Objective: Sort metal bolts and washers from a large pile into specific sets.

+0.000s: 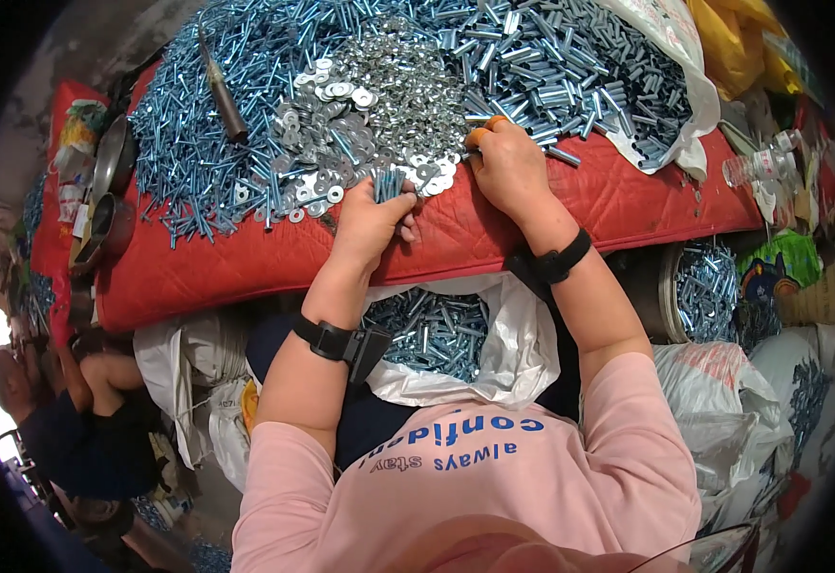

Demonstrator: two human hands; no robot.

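Observation:
My left hand is closed around a small bundle of bluish bolts, held upright at the front edge of the piles. Beside it lie flat washers, spread in a silvery heap. My right hand has its fingers curled together, with orange covers on the fingertips, at the border of the small metal nuts and the metal sleeves. What those fingers pinch, if anything, is hidden. Long blue bolts fill the left part of the red padded cover.
A pointed tool with a dark handle lies on the bolt pile. A white sack of metal parts stands open at my lap. Metal pans sit at the left edge. A plastic bottle is at right. Another person sits at far left.

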